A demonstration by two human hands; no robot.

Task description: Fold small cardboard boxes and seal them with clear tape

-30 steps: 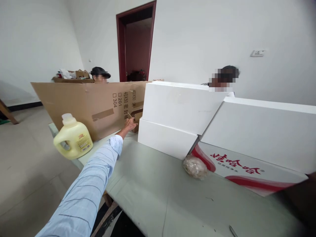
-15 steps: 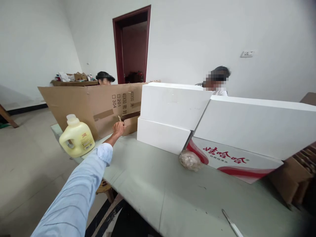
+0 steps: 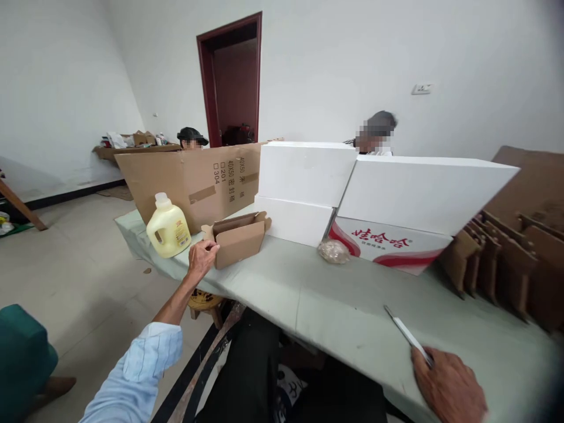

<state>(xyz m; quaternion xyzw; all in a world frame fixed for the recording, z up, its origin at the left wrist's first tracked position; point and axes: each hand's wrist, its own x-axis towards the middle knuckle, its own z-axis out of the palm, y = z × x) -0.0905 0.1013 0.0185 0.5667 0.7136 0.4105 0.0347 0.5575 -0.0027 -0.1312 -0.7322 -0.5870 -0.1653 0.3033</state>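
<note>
My left hand [image 3: 201,258] grips the near left corner of a small open brown cardboard box [image 3: 240,239] that rests on the pale green table [image 3: 308,299]. A yellow detergent jug [image 3: 168,228] stands just left of the box. At the lower right, my right hand [image 3: 447,388] lies on the table with its fingers on the end of a thin white-handled blade [image 3: 405,333].
White foam boxes [image 3: 308,173] and a red-printed white carton [image 3: 388,244] line the table's far side, with a large flat cardboard sheet [image 3: 194,179] at the left. Folded brown boxes [image 3: 497,264] stand at the right. Two people sit behind. A plastic bag wad [image 3: 333,251] lies mid-table.
My left hand has pulled the small brown box out from beside the cardboard sheet toward me. My right hand has come into view on the blade. The view has shifted right.
</note>
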